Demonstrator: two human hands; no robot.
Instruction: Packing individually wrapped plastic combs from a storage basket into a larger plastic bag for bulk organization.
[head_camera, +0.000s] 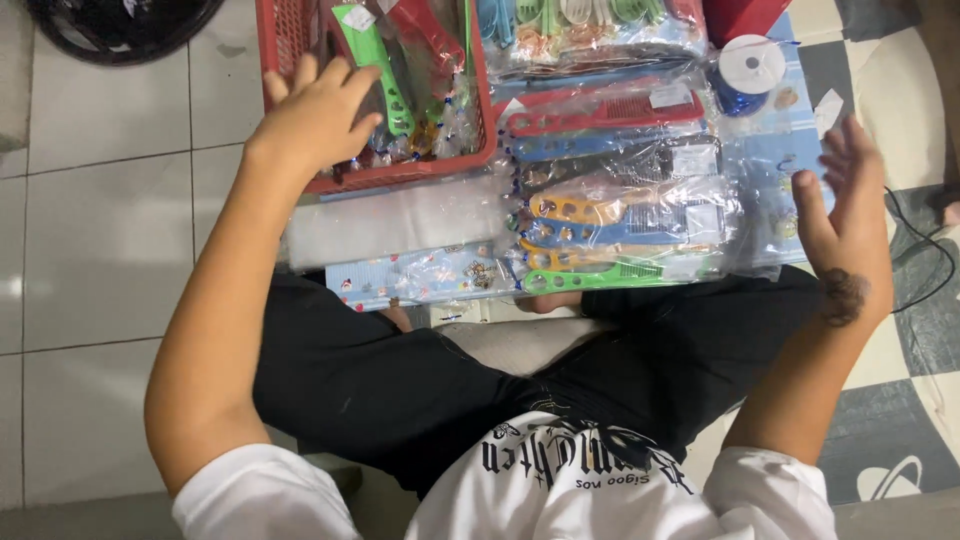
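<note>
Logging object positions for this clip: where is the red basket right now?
In the head view the red basket sits on the floor at upper left, under the left hand, beside the row of bagged combs.

The left hand (318, 112) sits at about eleven o'clock, forearm stretched forward from a bent elbow at eight o'clock, palm down with fingers loosely spread and slightly curled. The right hand (848, 215) lifts at about two o'clock, open and empty, fingers splayed and pointing up, its forearm rising from four o'clock.
</note>
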